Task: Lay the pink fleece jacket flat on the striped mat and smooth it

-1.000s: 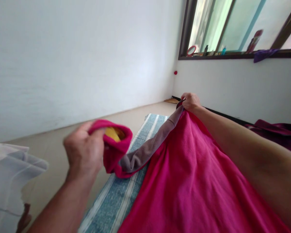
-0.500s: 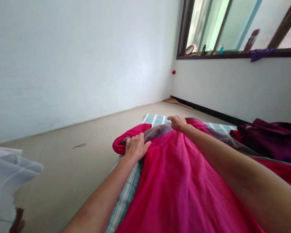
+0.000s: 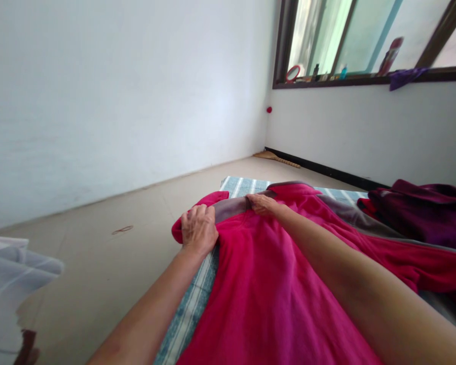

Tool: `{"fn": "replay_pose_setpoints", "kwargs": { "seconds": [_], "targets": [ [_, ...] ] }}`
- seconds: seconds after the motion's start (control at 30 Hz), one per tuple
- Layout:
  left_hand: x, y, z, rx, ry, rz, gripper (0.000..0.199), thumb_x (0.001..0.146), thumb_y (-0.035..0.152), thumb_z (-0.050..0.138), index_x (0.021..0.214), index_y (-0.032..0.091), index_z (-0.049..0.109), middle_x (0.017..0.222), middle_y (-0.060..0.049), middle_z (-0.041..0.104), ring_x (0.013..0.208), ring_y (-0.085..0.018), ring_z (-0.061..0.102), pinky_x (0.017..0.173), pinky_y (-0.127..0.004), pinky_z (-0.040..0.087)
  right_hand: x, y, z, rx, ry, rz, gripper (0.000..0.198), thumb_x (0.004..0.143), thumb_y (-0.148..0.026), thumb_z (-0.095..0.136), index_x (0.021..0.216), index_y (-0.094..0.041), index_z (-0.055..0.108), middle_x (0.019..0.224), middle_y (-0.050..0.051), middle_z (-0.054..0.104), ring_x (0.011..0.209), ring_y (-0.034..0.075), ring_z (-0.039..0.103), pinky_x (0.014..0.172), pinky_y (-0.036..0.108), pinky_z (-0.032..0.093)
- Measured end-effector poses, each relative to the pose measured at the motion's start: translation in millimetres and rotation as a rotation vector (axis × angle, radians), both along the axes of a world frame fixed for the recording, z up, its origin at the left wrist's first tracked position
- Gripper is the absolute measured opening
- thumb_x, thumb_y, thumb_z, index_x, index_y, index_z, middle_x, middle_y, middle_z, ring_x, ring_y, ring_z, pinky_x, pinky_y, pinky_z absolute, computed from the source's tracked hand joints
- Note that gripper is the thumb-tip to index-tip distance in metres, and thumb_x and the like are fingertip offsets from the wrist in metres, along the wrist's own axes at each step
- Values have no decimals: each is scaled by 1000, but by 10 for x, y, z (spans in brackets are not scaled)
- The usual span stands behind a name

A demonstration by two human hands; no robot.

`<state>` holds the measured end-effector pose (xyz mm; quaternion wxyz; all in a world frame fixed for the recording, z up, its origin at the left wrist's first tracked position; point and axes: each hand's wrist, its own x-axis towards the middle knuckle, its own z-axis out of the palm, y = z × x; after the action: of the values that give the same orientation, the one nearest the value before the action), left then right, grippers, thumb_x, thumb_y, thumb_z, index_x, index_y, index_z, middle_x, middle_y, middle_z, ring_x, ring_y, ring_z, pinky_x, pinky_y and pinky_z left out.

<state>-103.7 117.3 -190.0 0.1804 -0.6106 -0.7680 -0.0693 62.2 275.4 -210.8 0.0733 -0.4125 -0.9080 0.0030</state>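
A bright pink top [image 3: 258,284] with grey shoulder panels is spread over a blue-and-white striped cloth [image 3: 190,309]. Its collar lies at the far end, and one sleeve is folded over at the left. My left hand [image 3: 199,228] has its fingers curled over that sleeve near the shoulder and grips it. Farther right, my right hand [image 3: 264,204] pinches the grey shoulder panel beside the collar. Part of the sleeve is hidden beneath my left hand.
Dark purple folded clothing [image 3: 433,218] lies at the right. Sheer white fabric [image 3: 19,274] hangs at the left, and a thin loop [image 3: 122,230] rests on the floor. Bottles, a round mirror [image 3: 292,73] and a purple cloth [image 3: 406,77] are on the window sill.
My right hand has come down and left from beside the collar and now pinches the grey panel. My left hand has shifted slightly left, its fingers closing over the sleeve.
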Motion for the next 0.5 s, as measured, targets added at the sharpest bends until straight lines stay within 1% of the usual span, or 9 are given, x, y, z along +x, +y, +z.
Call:
{"fn": "replay_pose_setpoints", "kwargs": {
  "seconds": [0.07, 0.1, 0.17, 0.23, 0.27, 0.33, 0.4, 0.43, 0.5],
  "targets": [
    [95, -163, 28, 9, -58, 41, 27, 86, 29, 43, 102, 15, 59, 100, -16, 64, 99, -31, 57, 81, -40, 42, -13, -42, -39, -27, 20, 15, 33, 93, -33, 56, 121, -16, 53, 117, 8, 56, 97, 21, 59, 81, 40, 52],
    [124, -229, 26, -30, -124, 83, 32, 88, 37, 41, 100, 15, 60, 93, -15, 66, 92, -32, 60, 76, -39, 43, -23, -57, -48, -44, 24, 13, 33, 93, -33, 56, 122, -17, 53, 118, 8, 56, 97, 21, 59, 81, 40, 52],
    [146, -303, -15, -144, -295, 140, 42, 88, 51, 38, 86, 16, 62, 78, -13, 66, 81, -32, 63, 68, -36, 44, -56, -68, -40, -60, 30, -10, 35, 93, -33, 55, 124, -17, 51, 117, 8, 56, 97, 21, 60, 81, 40, 52],
    [149, -302, -100, -214, -515, 119, 44, 83, 57, 44, 69, 19, 60, 64, -9, 63, 71, -28, 63, 62, -32, 43, -115, -52, -9, -72, 26, -46, 37, 94, -32, 54, 127, -18, 48, 117, 8, 57, 96, 21, 60, 80, 40, 53],
    [154, -284, -151, -204, -639, 91, 42, 81, 56, 49, 63, 19, 58, 60, -6, 61, 67, -25, 62, 59, -30, 42, -153, -35, 9, -74, 25, -64, 38, 93, -31, 54, 128, -18, 48, 117, 9, 56, 97, 21, 60, 81, 41, 52],
    [180, -241, -250, -116, -892, 46, 33, 76, 48, 59, 63, 18, 58, 57, -1, 59, 59, -19, 59, 55, -26, 42, -238, 9, 39, -71, 24, -86, 38, 93, -31, 55, 128, -19, 48, 121, 9, 54, 101, 22, 58, 83, 42, 51],
    [209, -222, -321, -3, -1110, 25, 22, 69, 37, 68, 72, 16, 61, 59, 1, 60, 56, -16, 57, 54, -24, 43, -319, 57, 55, -77, 14, -101, 35, 92, -31, 57, 124, -19, 51, 124, 9, 52, 105, 23, 56, 86, 44, 50],
    [215, -227, -343, 41, -1196, 14, 22, 67, 33, 71, 78, 15, 63, 61, 1, 62, 57, -16, 57, 55, -24, 44, -354, 79, 61, -88, 5, -111, 33, 92, -31, 57, 122, -18, 53, 124, 9, 52, 106, 23, 56, 87, 44, 49],
    [189, -260, -362, 111, -1331, -6, 28, 65, 27, 72, 90, 14, 65, 65, 1, 65, 58, -16, 59, 56, -24, 46, -412, 120, 84, -123, -14, -151, 31, 92, -32, 57, 118, -17, 55, 122, 9, 54, 104, 22, 56, 87, 43, 49]
  ]
}}
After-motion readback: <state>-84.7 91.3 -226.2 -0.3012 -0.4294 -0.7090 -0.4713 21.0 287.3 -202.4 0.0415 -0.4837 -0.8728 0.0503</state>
